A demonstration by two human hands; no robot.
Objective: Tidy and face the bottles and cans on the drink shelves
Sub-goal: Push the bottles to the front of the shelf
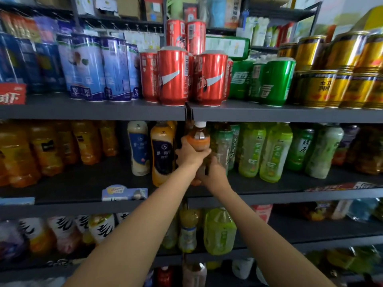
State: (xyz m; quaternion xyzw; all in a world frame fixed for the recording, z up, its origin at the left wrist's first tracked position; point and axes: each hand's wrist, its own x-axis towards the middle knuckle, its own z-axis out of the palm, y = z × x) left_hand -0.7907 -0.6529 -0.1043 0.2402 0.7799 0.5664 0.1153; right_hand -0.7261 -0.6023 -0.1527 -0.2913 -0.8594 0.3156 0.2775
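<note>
Brown tea bottle [198, 136], white cap, upright at the middle shelf [269, 196] front, between the milk-tea bottles [161, 154] and green tea bottles [269, 152]. Left hand [189, 154] wraps its upper body; right hand [211, 172] clasps the lower part. Two-handed hold probably serves to turn the label outward. Red cans [174, 77] above.
</note>
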